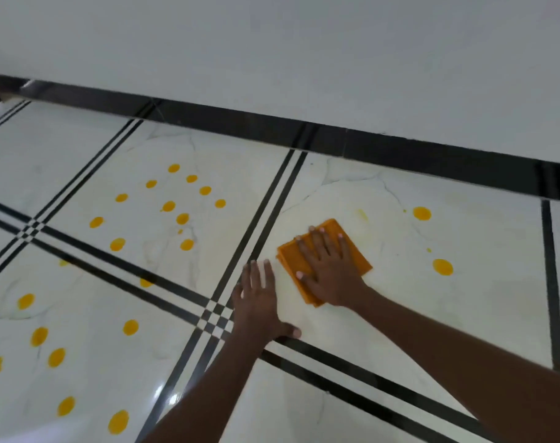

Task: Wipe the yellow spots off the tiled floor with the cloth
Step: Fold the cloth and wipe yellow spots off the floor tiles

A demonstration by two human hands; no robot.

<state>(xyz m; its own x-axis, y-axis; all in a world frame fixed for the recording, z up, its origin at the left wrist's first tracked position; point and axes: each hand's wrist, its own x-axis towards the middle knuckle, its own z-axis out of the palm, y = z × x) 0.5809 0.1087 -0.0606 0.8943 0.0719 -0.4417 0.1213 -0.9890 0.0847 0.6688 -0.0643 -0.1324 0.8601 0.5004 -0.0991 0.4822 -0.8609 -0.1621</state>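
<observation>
Folded orange cloth [323, 260] flat on glossy white tiled floor [400, 314], right hand [331, 270] pressing it, fingers [317, 241] straight; left hand [259, 305] flat on floor, fingers released. Round yellow spots [182, 219] on adjacent tiles.

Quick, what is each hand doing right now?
Left hand: open, flat on the floor, holding nothing.
Right hand: open, fingers straight, pressing the cloth down.
</observation>
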